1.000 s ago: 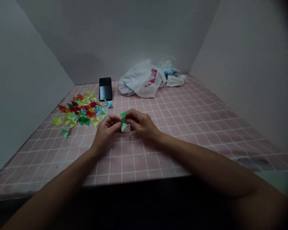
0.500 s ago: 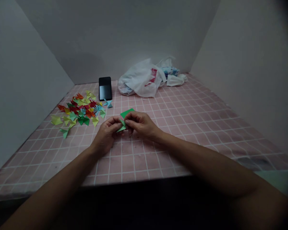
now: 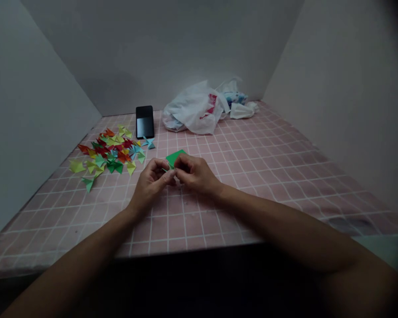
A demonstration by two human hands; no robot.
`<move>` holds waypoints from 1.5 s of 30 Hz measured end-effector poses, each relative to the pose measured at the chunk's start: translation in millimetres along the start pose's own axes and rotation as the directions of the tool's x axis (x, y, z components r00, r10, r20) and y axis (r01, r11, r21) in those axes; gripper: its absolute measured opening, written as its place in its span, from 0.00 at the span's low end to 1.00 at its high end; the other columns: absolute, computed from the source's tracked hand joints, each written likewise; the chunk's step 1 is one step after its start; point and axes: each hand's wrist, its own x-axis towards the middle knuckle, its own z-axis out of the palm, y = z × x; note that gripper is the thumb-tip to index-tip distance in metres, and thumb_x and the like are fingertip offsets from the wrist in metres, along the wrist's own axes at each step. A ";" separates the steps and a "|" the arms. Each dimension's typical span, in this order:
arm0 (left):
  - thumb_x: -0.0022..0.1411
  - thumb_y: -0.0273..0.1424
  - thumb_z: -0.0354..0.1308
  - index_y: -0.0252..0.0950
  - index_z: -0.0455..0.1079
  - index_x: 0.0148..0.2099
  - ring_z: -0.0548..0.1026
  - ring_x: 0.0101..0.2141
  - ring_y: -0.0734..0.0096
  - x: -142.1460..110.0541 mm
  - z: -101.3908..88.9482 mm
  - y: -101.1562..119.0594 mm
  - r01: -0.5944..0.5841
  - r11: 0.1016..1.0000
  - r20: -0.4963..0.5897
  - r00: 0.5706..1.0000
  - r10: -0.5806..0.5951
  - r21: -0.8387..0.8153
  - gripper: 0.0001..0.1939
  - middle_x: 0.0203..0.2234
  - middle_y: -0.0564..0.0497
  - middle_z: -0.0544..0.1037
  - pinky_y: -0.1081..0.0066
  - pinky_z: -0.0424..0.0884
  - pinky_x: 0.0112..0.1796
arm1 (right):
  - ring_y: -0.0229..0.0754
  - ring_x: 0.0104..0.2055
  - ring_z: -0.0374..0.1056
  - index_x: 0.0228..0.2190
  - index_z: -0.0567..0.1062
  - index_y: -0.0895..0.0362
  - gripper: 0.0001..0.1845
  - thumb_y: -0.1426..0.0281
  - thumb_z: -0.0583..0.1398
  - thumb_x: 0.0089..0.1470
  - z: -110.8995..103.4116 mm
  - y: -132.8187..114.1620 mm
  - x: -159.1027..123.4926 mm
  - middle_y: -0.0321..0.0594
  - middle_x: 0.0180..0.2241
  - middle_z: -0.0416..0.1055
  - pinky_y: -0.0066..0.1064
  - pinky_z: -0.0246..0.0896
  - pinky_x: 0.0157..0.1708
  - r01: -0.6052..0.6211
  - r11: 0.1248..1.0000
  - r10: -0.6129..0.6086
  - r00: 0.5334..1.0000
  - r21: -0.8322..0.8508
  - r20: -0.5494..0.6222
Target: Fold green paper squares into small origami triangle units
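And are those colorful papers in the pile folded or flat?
Folded: the colorful papers show pointed flaps sticking out at angles; exact folds are too small to tell.

The whole scene is lying in dim, greyish light, and where this light is coming from, one cannot tell. The back wall [image 3: 119, 84] is carrying a faint, soft shadow at its lower left. The phone [image 3: 145, 123] is giving back a paler reflection in the lower half of its screen, while the white plastic bag [image 3: 192, 108] is appearing among the brightest things. Below the table edge, deep blackness is swallowing all detail. A dark, rounded rim is closing over the upper right corner. Toward the bottom, the right forearm [image 3: 285, 221] is becoming blurred, and the green paper [image 3: 175, 156] is showing little fine detail.
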 end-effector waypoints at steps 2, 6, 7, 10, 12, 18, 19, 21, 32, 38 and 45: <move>0.58 0.36 0.70 0.37 0.68 0.37 0.77 0.27 0.75 -0.3 -0.3 0.4 -0.045 0.997 0.002 0.999 0.045 0.060 0.14 0.28 0.57 0.74 0.74 0.75 0.31 | 0.36 0.29 0.62 0.26 0.66 0.56 0.07 0.75 0.58 0.54 1.2 -1.5 -1.0 0.32 0.25 0.66 0.29 0.54 0.32 -0.013 1.000 0.013 1.000 0.021 0.008; 0.60 0.34 0.67 0.36 0.70 0.36 0.77 0.26 0.76 -0.3 -1.8 0.4 -0.103 0.986 -0.022 0.994 0.107 0.130 0.10 0.28 0.56 0.74 0.74 0.75 0.30 | 0.36 0.30 0.63 0.27 0.67 0.56 0.06 0.75 0.58 0.55 3.8 -1.4 -2.4 0.34 0.26 0.67 0.29 0.56 0.32 -0.046 0.996 0.043 0.999 0.083 0.027; 0.60 0.33 0.66 0.36 0.70 0.36 0.76 0.25 0.76 -0.3 -2.1 0.3 -0.113 0.983 -0.023 0.993 0.117 0.147 0.09 0.28 0.56 0.74 0.74 0.75 0.30 | 0.37 0.30 0.63 0.28 0.67 0.56 0.05 0.75 0.59 0.55 4.4 -0.7 -2.6 0.34 0.26 0.67 0.29 0.57 0.31 -0.055 0.993 0.052 0.998 0.109 0.031; 0.60 0.30 0.65 0.36 0.70 0.36 0.76 0.25 0.77 -0.5 -1.9 0.2 -0.137 0.975 -0.024 0.989 0.143 0.176 0.07 0.27 0.56 0.74 0.75 0.74 0.29 | 0.36 0.29 0.64 0.31 0.67 0.55 0.04 0.75 0.59 0.56 5.9 1.3 -3.2 0.33 0.27 0.68 0.28 0.58 0.30 -0.071 0.981 0.064 0.997 0.183 0.044; 0.59 0.29 0.65 0.36 0.69 0.36 0.76 0.24 0.78 -0.7 -0.8 0.6 -0.162 0.973 -0.032 0.985 0.169 0.165 0.07 0.28 0.56 0.74 0.76 0.74 0.28 | 0.35 0.27 0.64 0.31 0.67 0.55 0.04 0.75 0.59 0.56 6.7 1.9 -3.4 0.32 0.26 0.68 0.27 0.58 0.28 -0.084 0.970 0.073 0.996 0.226 0.060; 0.59 0.28 0.65 0.36 0.70 0.38 0.74 0.22 0.80 -2.0 1.3 3.1 -0.199 0.968 -0.051 0.977 0.208 0.152 0.06 0.29 0.56 0.75 0.77 0.73 0.24 | 0.33 0.21 0.64 0.32 0.66 0.55 0.03 0.74 0.58 0.57 7.1 1.7 -3.1 0.30 0.24 0.68 0.25 0.58 0.21 -0.173 0.917 0.125 0.981 0.361 0.151; 0.60 0.28 0.65 0.36 0.70 0.37 0.74 0.22 0.80 -2.1 1.1 3.4 -0.194 0.968 -0.050 0.978 0.204 0.157 0.06 0.29 0.56 0.75 0.77 0.73 0.24 | 0.33 0.20 0.64 0.33 0.66 0.55 0.03 0.73 0.58 0.57 6.7 1.7 -3.0 0.30 0.24 0.68 0.25 0.58 0.21 -0.176 0.913 0.125 0.979 0.368 0.158; 0.60 0.28 0.64 0.36 0.70 0.37 0.73 0.21 0.80 -2.4 0.6 3.8 -0.185 0.969 -0.044 0.980 0.194 0.163 0.05 0.29 0.56 0.75 0.77 0.73 0.23 | 0.33 0.20 0.64 0.32 0.67 0.55 0.03 0.72 0.57 0.59 5.7 1.8 -3.0 0.30 0.23 0.67 0.26 0.59 0.21 -0.168 0.917 0.116 0.980 0.361 0.162; 0.59 0.29 0.65 0.36 0.73 0.38 0.74 0.23 0.79 -0.9 -0.5 1.6 -0.154 0.962 -0.043 0.985 0.168 0.227 0.05 0.30 0.54 0.77 0.76 0.75 0.27 | 0.36 0.29 0.62 0.28 0.68 0.56 0.06 0.73 0.57 0.58 2.3 0.5 -2.6 0.34 0.25 0.67 0.29 0.56 0.31 -0.102 0.986 0.090 0.991 0.134 0.095; 0.58 0.29 0.66 0.36 0.71 0.38 0.75 0.24 0.79 -2.8 1.5 3.9 -0.197 0.962 -0.043 0.977 0.208 0.188 0.07 0.30 0.55 0.76 0.76 0.75 0.28 | 0.34 0.26 0.63 0.29 0.68 0.56 0.05 0.72 0.57 0.58 3.4 -0.5 -2.3 0.32 0.25 0.68 0.28 0.57 0.29 -0.133 0.970 0.116 0.989 0.204 0.093; 0.59 0.30 0.66 0.36 0.72 0.37 0.75 0.25 0.77 -2.8 2.1 4.7 -0.194 0.962 -0.069 0.975 0.210 0.190 0.06 0.30 0.54 0.77 0.75 0.77 0.28 | 0.33 0.25 0.64 0.30 0.68 0.56 0.04 0.73 0.58 0.57 4.5 -0.4 -2.7 0.32 0.25 0.69 0.26 0.58 0.26 -0.124 0.963 0.105 0.991 0.241 0.088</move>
